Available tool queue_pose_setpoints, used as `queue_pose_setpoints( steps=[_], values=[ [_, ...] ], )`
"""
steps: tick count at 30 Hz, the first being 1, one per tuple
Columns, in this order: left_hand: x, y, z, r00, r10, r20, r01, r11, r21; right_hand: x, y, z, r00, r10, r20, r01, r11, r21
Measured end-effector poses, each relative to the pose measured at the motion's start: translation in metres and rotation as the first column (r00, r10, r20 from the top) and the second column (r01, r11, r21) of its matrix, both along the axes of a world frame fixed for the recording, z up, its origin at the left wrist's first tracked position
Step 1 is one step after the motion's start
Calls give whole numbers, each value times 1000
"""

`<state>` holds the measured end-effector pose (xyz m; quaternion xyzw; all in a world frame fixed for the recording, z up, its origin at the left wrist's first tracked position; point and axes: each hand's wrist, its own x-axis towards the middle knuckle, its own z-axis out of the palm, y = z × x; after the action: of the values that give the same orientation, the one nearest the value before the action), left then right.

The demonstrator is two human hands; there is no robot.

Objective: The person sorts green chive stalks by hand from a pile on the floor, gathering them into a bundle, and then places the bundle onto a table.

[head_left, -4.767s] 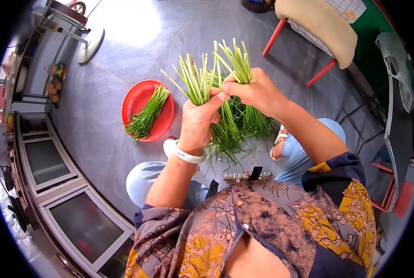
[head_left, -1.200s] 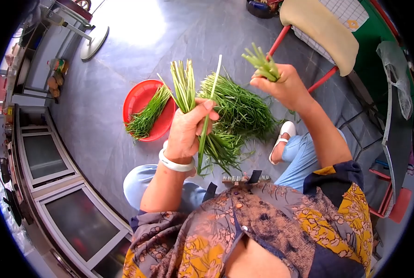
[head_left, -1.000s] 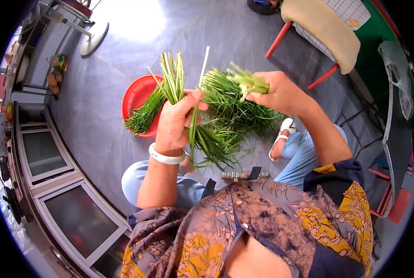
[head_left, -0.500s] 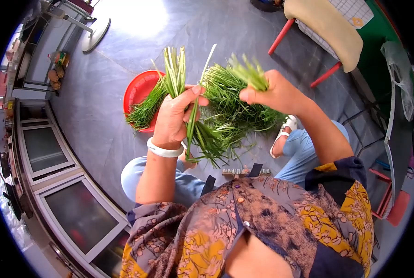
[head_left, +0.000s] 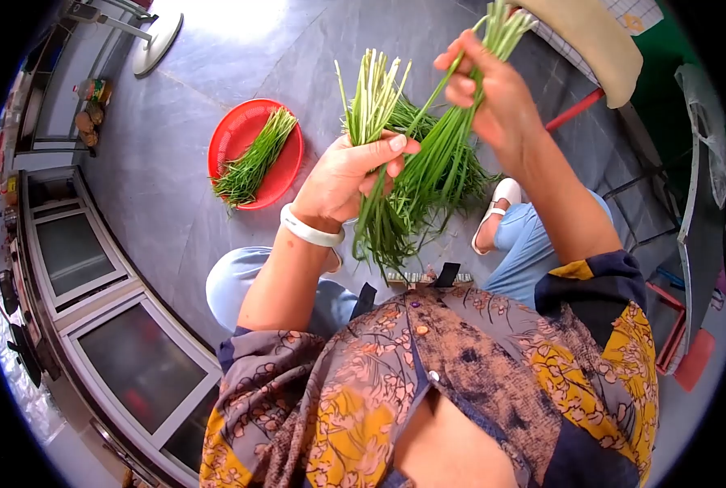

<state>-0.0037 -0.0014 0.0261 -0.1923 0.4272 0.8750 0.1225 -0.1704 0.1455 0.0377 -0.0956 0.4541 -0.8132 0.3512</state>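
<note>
My left hand [head_left: 348, 172], with a white bracelet at the wrist, is closed round a bunch of garlic chives [head_left: 372, 93], pale stem ends up and green leaves hanging. Higher and to the right, my right hand [head_left: 493, 93] grips a second bunch of chives [head_left: 505, 31]; its long leaves trail down toward the left hand. Behind both bunches, a loose pile of chives [head_left: 467, 172] lies on the floor, partly hidden. To the left stands a red plastic basin [head_left: 226, 137] with a neat bundle of chives [head_left: 261, 156] inside, the leaf tips over its rim.
A beige-seated stool with red legs [head_left: 576, 109] stands at the upper right. Glass-fronted cabinets [head_left: 139, 362] run along the left. My white shoe [head_left: 505, 193] is beside the pile. A round white stand base [head_left: 158, 45] is at the upper left.
My right hand has risen away from the pile, its chives now stretched out full length. My left hand's bunch has shifted up and right. The basin is now less covered.
</note>
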Motion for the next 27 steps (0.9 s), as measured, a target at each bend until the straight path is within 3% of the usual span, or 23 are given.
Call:
queue_pose_setpoints(
  steps=[4, 5, 6, 9, 13, 17, 27],
  values=[
    [2, 2, 0, 997, -53, 50, 56, 997, -62, -34, 14, 7, 979, -206, -2, 205, 976, -77],
    [3, 2, 2, 996, -61, 65, 65, 996, -56, -57, 28, -4, 987, -157, -12, 154, 977, -147],
    [4, 3, 2, 996, -61, 67, 65, 997, -52, -52, 25, 9, 956, -287, 55, 291, 954, -70],
    [6, 3, 0, 996, -70, 61, 71, 997, -26, -63, 38, 16, 949, -313, 43, 316, 941, -124],
    [7, 4, -1, 997, -66, 46, 66, 998, -1, -100, 67, 4, 970, -236, -59, 216, 947, -239],
    [9, 2, -2, 995, -71, 64, 71, 997, 9, -122, 87, 4, 932, -352, -85, 327, 919, -222],
    [13, 0, -6, 995, -83, 53, 80, 995, 58, -162, 132, 3, 900, -386, -200, 313, 895, -319]
  ],
)
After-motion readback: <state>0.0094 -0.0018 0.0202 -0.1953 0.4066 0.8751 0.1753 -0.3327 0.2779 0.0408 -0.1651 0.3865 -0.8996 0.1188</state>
